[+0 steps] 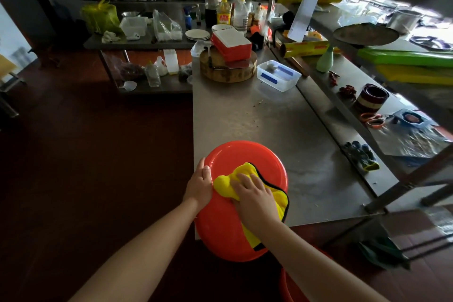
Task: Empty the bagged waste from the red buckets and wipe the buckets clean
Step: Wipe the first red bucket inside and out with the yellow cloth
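Your red bucket (245,154) sits upturned at the near left corner of the steel worktop (282,130), its round base facing up at you and its near side overhanging the worktop's edge. Being round, it shows no long axis from here; its height runs up and down.

Your left hand (199,185) is on the bucket's left rim, fingers curled together over the edge and the thumb lying on the base, clamping the rim. Your right hand (255,195) lies palm down on a yellow cloth (226,185) bunched on the base, fingers a little spread and pressing the cloth flat against the plastic. The cloth has a dark trim and trails from under your right wrist toward the near right side of the bucket, so its length runs from far left to near right.

Both forearms reach in from the near edge, bare, the left one angling up from the near left and the right one from the near right, so the hands meet almost side by side over the bucket's left half.

Another red bucket rim (285,287) shows on the floor, under your right forearm.
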A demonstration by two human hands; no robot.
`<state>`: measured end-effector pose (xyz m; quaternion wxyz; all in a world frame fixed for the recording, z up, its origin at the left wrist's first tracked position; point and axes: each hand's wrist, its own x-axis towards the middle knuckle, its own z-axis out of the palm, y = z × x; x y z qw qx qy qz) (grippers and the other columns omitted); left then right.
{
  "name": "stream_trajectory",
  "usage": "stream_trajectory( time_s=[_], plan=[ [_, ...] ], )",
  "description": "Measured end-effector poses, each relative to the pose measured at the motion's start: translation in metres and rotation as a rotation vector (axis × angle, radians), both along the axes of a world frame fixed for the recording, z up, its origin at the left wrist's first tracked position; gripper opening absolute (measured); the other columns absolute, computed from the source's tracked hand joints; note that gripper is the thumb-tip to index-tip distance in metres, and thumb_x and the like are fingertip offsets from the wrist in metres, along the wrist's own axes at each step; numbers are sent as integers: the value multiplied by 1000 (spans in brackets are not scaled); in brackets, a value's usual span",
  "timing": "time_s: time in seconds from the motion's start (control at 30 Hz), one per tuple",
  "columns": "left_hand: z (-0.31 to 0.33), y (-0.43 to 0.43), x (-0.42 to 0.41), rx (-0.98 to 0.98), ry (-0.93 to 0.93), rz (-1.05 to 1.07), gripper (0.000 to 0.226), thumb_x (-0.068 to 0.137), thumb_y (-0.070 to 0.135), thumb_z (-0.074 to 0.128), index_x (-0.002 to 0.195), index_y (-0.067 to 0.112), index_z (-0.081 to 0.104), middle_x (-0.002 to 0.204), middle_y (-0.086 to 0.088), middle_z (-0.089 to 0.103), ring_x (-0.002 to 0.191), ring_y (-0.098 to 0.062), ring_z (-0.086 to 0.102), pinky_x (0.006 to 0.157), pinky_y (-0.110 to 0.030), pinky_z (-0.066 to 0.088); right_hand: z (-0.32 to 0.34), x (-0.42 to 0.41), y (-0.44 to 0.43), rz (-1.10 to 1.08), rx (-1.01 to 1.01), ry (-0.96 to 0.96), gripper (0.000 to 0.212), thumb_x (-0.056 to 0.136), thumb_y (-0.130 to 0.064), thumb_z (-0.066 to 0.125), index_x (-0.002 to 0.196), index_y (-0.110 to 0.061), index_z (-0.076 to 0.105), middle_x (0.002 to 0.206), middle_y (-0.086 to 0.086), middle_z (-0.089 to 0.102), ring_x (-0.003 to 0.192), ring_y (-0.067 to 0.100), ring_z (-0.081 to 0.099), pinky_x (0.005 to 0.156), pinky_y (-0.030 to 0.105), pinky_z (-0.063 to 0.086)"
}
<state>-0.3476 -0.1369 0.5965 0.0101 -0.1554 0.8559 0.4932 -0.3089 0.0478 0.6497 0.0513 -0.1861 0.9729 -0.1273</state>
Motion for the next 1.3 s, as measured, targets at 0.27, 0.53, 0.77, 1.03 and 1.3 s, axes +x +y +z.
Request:
stream_trajectory(
  time_s=[0.27,0.53,0.77,1.03,1.3],
  plan=[
    [3,5,1,-12,-20,15,54,108,48,13,160,35,13,161,-3,35,143,-27,40,113,-43,35,2,-14,43,-134,60,12,52,98,-45,52,148,-38,39,161,-11,26,152,25,17,116,44,32],
    [0,3,1,55,17,20,52,109,45,18,160,32,17,162,-4,33,145,-25,39,112,-35,33,-12,14,1,61,21,7,60,97,-25,56,153,-34,36,163,-6,25,154,32,10,116,52,29],
    [-1,6,-3,238,40,70,50,110,38,25,159,28,24,161,-3,34,146,-19,34,107,-24,26,-6,-17,-13,65,53,-15,56,101,-23,49,153,-34,34,162,-7,23,154,30,7,117,52,25],
    [-4,5,-6,166,112,68,45,111,26,26,155,18,35,157,-6,40,144,-17,37,117,-25,25,10,-74,-62,-46,168,8,48,101,-18,41,148,-29,39,161,2,23,148,39,15,107,57,34],
    [-9,3,-7,176,121,79,46,110,30,28,154,22,37,154,-4,44,142,-18,40,119,-35,30,10,-70,-57,15,245,26,54,101,-19,44,151,-33,32,160,3,22,146,42,16,106,63,32]
  ],
)
